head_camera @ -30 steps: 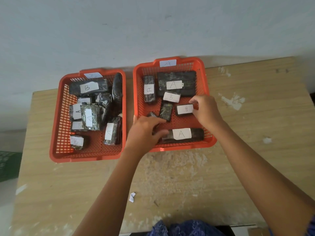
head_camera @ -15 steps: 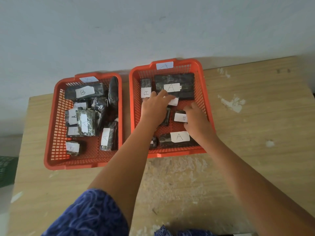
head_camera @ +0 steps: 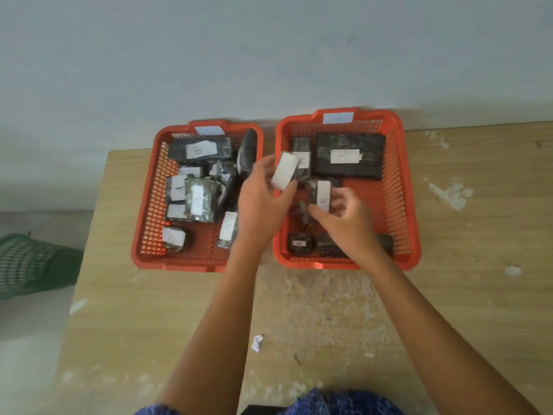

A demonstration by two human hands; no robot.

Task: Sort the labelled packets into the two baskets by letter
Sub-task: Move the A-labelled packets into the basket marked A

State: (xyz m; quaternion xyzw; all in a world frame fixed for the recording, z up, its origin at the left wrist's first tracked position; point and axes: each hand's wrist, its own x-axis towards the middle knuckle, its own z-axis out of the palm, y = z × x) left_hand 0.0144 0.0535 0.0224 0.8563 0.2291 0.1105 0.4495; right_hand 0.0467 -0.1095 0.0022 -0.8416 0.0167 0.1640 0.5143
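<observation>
From the head camera, both bare forearms reach forward across the wooden table [head_camera: 449,295] to two orange baskets standing side by side against the wall. The left hand [head_camera: 263,199] is raised over the gap between the baskets, wrist bent inward, its thumb and fingers pinched on a small packet [head_camera: 285,172] whose white label faces up and is tilted; motion blur hides the letter on it. The right hand [head_camera: 347,223] sits lower, inside the right basket [head_camera: 410,205], palm down with fingers curled around a second packet [head_camera: 323,194] held upright, its label showing a mark too blurred to read. A large dark packet [head_camera: 350,155] lies flat at the far end of that basket, and a small round one [head_camera: 300,243] lies at the near left corner. The left basket [head_camera: 143,235] holds a jumble of labelled dark packets. A torn paper scrap [head_camera: 257,342] lies on the table between the forearms.
</observation>
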